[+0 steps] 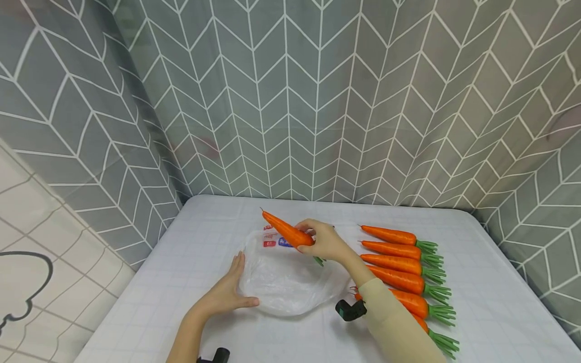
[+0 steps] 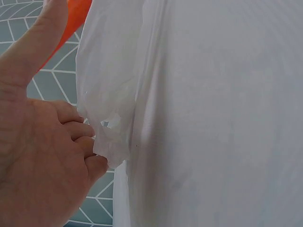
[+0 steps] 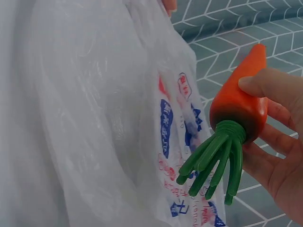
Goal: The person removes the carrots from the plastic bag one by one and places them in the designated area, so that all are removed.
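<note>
My right hand (image 1: 323, 239) pinches an orange carrot (image 1: 286, 229) with green stems, holding it over a white plastic bag (image 1: 290, 282). The carrot's tip points to the far left in the head view. In the right wrist view the thumb lies along the carrot (image 3: 239, 101), and its green stems (image 3: 213, 163) hang towards the bag's red and blue print. My left hand (image 1: 226, 290) is spread at the bag's left side, thumb near the front edge. The left wrist view shows its fingers (image 2: 78, 127) right at the thin bag edge (image 2: 109, 137).
Several more carrots (image 1: 395, 262) lie in a column on the right, stems to the right, partly behind my right forearm. A white cloth covers the table (image 1: 495, 282). Grey curtains (image 1: 290, 101) with white zigzag lines stand behind and at the sides.
</note>
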The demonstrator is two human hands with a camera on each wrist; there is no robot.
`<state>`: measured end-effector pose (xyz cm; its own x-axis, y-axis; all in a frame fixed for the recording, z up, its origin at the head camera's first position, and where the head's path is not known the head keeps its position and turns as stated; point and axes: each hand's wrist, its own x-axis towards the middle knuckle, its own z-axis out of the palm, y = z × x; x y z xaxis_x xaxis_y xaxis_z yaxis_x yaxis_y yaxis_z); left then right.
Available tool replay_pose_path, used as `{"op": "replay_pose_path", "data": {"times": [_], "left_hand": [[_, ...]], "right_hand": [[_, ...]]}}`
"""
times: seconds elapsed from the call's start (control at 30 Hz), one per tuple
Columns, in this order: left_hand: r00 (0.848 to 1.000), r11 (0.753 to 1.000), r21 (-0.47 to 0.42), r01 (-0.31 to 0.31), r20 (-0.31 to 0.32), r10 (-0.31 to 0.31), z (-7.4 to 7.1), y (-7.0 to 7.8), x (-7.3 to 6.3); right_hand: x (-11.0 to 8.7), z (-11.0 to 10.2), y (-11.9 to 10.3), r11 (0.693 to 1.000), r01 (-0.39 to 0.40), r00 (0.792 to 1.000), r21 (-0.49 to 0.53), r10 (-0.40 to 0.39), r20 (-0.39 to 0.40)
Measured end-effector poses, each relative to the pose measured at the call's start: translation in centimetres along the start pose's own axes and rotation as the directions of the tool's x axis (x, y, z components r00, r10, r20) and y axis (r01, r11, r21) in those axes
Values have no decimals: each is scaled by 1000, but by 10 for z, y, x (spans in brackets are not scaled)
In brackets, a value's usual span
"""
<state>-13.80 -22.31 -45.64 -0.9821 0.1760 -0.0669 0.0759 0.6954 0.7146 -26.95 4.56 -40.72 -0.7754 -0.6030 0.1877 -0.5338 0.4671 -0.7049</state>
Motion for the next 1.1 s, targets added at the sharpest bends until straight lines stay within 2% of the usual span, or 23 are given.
{"op": "replay_pose_path", "data": {"times": [0.4,0.63,0.83,1.1], "left_hand": [[1000,1000,-1,-2,5,2,0,-1,1],[1000,1000,-10,2,9,-2,0,-2,2],[1000,1000,-8,3,13,-3,1,-3,3],[1000,1000,-11,-10,20,10,1,-3,4]], "right_hand": [[-32,-21,-8,993,117,992,1,-117,-35],[-46,-30,-8,994,109,993,-26,-110,-50],[-61,-35,-10,988,132,989,-75,-137,-55],[-86,-42,-11,989,87,991,-117,-98,-92]]}}
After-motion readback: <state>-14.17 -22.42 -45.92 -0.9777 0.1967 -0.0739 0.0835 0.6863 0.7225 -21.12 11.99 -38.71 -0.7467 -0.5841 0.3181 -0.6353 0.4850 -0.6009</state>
